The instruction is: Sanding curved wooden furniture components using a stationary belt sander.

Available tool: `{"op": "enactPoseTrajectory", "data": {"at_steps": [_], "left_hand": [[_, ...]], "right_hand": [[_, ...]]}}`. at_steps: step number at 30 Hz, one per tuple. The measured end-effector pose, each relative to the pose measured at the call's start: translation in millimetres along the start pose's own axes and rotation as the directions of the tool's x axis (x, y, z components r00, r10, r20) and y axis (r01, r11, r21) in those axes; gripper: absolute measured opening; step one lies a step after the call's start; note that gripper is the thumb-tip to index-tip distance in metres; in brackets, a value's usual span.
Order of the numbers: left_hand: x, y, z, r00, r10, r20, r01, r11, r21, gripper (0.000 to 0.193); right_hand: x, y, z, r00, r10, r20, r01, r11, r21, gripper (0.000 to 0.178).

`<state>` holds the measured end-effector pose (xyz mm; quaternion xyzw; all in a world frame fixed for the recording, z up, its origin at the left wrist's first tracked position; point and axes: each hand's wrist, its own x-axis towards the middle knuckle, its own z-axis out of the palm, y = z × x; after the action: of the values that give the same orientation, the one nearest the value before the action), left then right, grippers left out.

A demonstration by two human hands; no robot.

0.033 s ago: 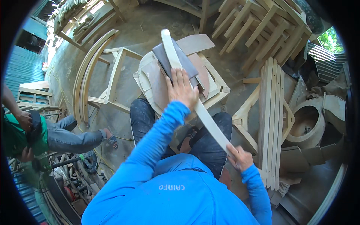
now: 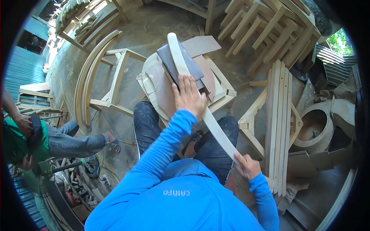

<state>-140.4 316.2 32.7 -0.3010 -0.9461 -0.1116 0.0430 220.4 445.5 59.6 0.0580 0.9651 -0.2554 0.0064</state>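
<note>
A long, slightly curved pale wooden strip [image 2: 217,133] runs slantwise across the work, from its rounded far end down to my lower right. My left hand [image 2: 189,96] lies flat on its middle, fingers stretched forward along the wood and thumb out to the right. Under the strip's far half is a dark brown flat-faced block [image 2: 190,63]; whether the two touch is hard to see. At the near end, my right hand [image 2: 247,165] grips the strip between thumb and fingers. The block rests on stacked flat wooden panels [image 2: 152,75] over a wooden frame [image 2: 223,98].
Several straight wooden bars [image 2: 279,127] lie across a frame at my right. Curved wooden pieces [image 2: 83,77] lean against another frame [image 2: 117,82] at left. Stacked wooden parts [image 2: 269,29] stand far right. A person in green [image 2: 27,138] sits at the left edge.
The strip and my left hand have shifted slightly toward me. My right hand still grips the near end, a little lower.
</note>
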Motion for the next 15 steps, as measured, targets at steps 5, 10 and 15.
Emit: {"op": "enactPoseTrajectory", "data": {"at_steps": [5, 10, 15], "left_hand": [[17.0, -0.6, 3.9, 1.0, 0.007, -0.009, -0.008, 0.996, -0.093, 0.09], [111.0, -58.9, 12.2, 0.999, 0.004, -0.041, -0.006, 0.999, -0.037, 0.085], [222.9, -141.4, 8.1, 0.999, -0.031, -0.017, 0.032, 0.999, 0.033, 0.08]], "right_hand": [[15.5, -8.3, -5.3, 0.998, 0.056, 0.032, -0.055, 0.997, -0.047, 0.072], [115.5, -21.4, -1.4, 0.998, 0.034, -0.061, -0.042, 0.99, -0.135, 0.073], [234.3, -40.5, 7.5, 0.997, 0.02, -0.071, -0.034, 0.978, -0.205, 0.071]]}}
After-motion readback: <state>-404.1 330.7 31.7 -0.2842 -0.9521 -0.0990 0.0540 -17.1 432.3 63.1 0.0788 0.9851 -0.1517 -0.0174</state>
